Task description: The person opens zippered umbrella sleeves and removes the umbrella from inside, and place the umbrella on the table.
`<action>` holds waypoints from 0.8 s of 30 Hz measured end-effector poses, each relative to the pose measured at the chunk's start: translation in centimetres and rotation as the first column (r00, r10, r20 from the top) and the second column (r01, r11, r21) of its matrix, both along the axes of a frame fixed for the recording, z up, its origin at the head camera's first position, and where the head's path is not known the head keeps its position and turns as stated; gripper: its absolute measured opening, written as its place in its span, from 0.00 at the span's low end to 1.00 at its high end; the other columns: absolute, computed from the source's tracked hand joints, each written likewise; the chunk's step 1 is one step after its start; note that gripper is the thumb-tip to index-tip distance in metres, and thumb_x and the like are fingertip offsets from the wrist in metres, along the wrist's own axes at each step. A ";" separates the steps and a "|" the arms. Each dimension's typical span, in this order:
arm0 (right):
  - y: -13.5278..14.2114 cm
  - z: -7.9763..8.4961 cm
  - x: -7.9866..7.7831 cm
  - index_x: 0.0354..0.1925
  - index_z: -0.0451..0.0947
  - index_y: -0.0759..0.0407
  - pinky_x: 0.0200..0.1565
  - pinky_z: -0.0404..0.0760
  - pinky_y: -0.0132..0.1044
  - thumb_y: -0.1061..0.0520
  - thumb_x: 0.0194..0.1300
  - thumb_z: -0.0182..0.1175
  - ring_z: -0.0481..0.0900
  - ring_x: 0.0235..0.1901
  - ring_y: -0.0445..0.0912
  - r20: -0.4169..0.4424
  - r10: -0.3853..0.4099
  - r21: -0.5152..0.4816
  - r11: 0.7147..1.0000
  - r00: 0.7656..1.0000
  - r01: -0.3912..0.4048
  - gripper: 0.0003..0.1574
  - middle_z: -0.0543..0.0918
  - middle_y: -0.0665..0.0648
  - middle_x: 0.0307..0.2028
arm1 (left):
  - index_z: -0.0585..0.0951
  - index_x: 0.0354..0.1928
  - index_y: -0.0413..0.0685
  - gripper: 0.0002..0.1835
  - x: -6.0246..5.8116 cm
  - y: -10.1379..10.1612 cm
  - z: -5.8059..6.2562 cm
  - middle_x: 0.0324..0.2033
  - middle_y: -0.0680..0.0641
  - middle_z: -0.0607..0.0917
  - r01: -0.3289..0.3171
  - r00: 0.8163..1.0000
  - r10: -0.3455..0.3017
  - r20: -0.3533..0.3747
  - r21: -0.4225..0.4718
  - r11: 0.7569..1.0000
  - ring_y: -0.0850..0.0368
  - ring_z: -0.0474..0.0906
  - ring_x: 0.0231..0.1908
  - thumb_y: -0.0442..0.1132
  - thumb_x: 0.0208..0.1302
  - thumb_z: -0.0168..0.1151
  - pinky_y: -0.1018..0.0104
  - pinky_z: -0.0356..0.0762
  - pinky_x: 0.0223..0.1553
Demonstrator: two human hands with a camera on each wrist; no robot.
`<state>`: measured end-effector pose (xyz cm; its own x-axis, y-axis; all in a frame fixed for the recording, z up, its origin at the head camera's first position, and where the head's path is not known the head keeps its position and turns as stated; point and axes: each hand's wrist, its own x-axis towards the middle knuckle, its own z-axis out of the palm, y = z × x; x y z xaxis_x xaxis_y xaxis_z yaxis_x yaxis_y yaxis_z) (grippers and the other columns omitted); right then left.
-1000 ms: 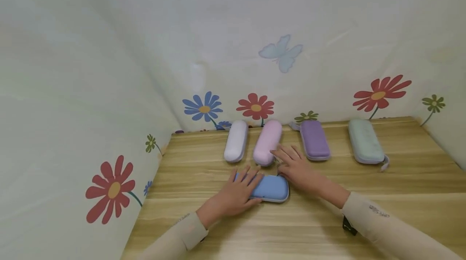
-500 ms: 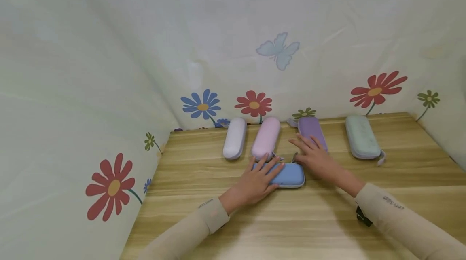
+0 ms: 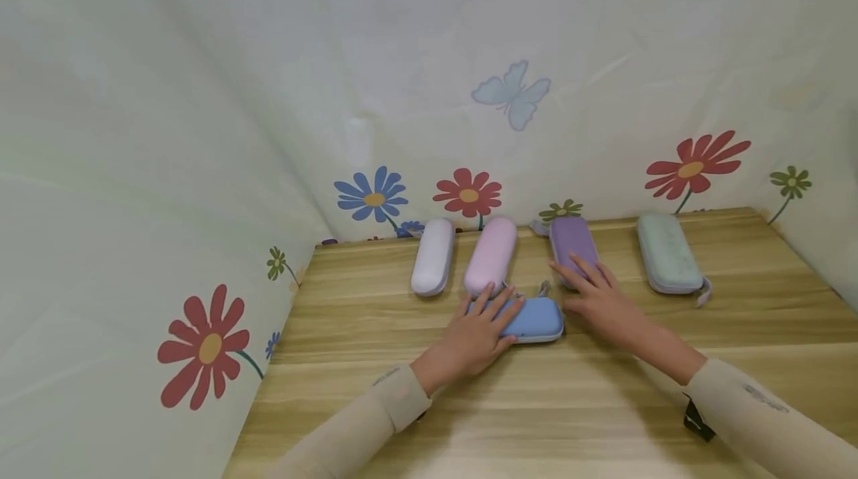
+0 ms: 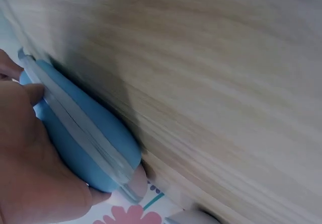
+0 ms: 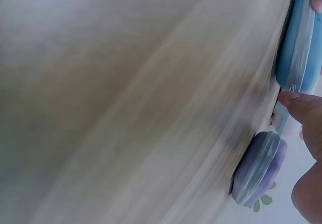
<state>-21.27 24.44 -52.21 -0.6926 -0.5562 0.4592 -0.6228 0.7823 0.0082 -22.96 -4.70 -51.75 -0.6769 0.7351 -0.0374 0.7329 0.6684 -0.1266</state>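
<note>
A blue zip case (image 3: pixel 536 317) lies crosswise on the wooden table in the head view. My left hand (image 3: pixel 472 334) holds its left part, fingers spread over the top and thumb along the near side. The left wrist view shows this hand (image 4: pixel 35 158) around the case (image 4: pixel 83 123) and its pale zip band. My right hand (image 3: pixel 606 311) is at the case's right end, its other fingers reaching over the purple case (image 3: pixel 574 244). In the right wrist view, the right thumb meets the small zip pull (image 5: pixel 293 87), which it appears to pinch; the opposing finger is hidden.
Behind stand a white case (image 3: pixel 433 257), a pink case (image 3: pixel 491 255) and a pale green case (image 3: pixel 668 254), lying along the back of the wooden table (image 3: pixel 348 315). A flower-printed sheet (image 3: pixel 402 92) rises behind and to the sides.
The blue case and left hand have shifted right and away from me, stopping near the pink case. My right hand has moved right, around the case's far right corner to its right end.
</note>
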 end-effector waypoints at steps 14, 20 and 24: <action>-0.4 0.1 2.5 0.33 0.90 0.51 0.58 0.65 0.73 0.59 0.51 0.77 0.59 0.70 0.72 -0.053 -0.022 -0.053 0.998 0.998 0.019 0.08 0.68 0.64 0.71 | 0.42 0.82 0.68 0.35 0.1 2.0 0.1 0.82 0.52 0.45 -0.113 0.993 0.112 0.032 0.017 0.993 0.43 0.37 0.80 0.63 0.80 0.34 0.36 0.48 0.73; -0.6 -0.3 1.9 0.31 0.87 0.50 0.58 0.64 0.74 0.58 0.55 0.76 0.57 0.71 0.72 -0.011 -0.062 -0.084 0.995 0.998 0.061 0.06 0.66 0.64 0.72 | 0.43 0.82 0.69 0.35 -1.3 2.0 0.0 0.81 0.52 0.46 -0.124 0.988 0.121 0.093 0.025 0.992 0.39 0.33 0.79 0.63 0.80 0.35 0.35 0.47 0.73; -0.9 -0.3 1.3 0.30 0.85 0.52 0.58 0.65 0.74 0.60 0.56 0.75 0.58 0.71 0.72 -0.002 -0.082 -0.101 0.992 0.997 0.081 0.07 0.67 0.66 0.71 | 0.43 0.82 0.70 0.35 -2.2 2.0 0.1 0.81 0.52 0.46 -0.128 0.985 0.123 0.117 0.043 0.991 0.37 0.31 0.79 0.62 0.80 0.36 0.35 0.47 0.73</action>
